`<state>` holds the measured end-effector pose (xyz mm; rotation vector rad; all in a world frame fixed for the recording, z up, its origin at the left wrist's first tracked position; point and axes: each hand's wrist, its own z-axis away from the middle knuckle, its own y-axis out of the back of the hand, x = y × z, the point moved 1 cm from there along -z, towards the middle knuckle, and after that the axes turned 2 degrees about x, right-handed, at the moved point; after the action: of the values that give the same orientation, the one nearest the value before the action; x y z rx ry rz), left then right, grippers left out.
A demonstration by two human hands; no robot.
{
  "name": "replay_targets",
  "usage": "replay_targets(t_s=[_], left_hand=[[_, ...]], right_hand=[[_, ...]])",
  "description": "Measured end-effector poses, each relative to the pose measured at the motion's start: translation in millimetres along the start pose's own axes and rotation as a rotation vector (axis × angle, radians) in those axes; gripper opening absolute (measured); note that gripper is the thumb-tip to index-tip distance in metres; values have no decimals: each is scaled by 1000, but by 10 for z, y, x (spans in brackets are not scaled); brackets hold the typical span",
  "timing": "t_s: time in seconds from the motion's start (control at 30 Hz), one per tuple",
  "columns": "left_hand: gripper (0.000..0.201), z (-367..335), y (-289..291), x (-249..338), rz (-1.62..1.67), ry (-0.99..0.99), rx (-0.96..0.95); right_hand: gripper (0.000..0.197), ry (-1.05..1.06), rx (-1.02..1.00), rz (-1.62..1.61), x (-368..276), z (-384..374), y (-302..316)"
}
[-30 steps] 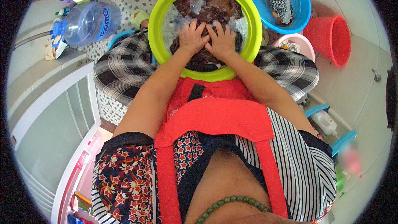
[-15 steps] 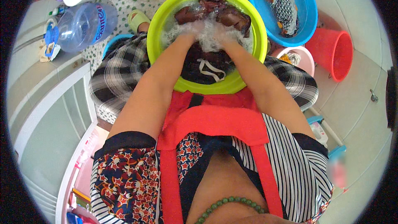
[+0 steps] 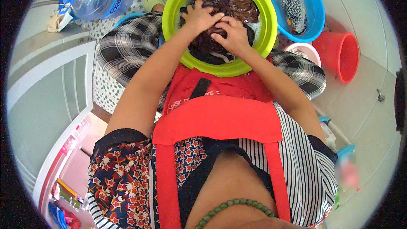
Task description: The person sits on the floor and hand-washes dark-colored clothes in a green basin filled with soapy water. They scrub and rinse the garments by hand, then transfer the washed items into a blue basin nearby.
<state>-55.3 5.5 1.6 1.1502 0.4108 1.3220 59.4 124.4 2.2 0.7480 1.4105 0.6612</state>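
A lime-green basin stands between my knees, with a wet dark brown garment bunched inside. My left hand lies on top of the cloth, its fingers spread. Beside it my right hand rests on the same pile, thumb and fingers apart, its fingertips close to the left thumb. Toward the near side of the basin sits a darker, nearly black garment with a white cord. Part of the cloth is hidden under both hands.
A blue basin with patterned clothes stands at the right, near a pink bowl and a red bucket. Far left are a large clear water bottle and a white-framed glass door. My slippered foot is beyond the basin.
Both hands have risen out of the foamy water and now lie on the garment, closer together. Foam and splashing have mostly gone from sight. The view has shifted slightly.
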Motion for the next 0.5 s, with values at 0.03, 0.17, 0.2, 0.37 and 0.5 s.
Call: replay_targets(t_s=[0.03, 0.17, 0.2, 0.37, 0.5], left_hand=[[54, 38, -225, -81, -8, -20, 148], [35, 417, -640, 0, -19, -189, 535], [35, 474, -690, 29, -24, -207, 536], [37, 340, -962, -157, -107, -270, 471], [36, 73, -695, -68, -59, -134, -16]], right_hand=[[60, 26, 89, 73, -42, 18, 44], [91, -83, -86, 228, 49, 127, -171], [98, -83, -108, 305, 61, 177, -220], [97, -109, -228, 384, 115, 112, -344], [78, -166, -265, 292, 406, 43, -528]])
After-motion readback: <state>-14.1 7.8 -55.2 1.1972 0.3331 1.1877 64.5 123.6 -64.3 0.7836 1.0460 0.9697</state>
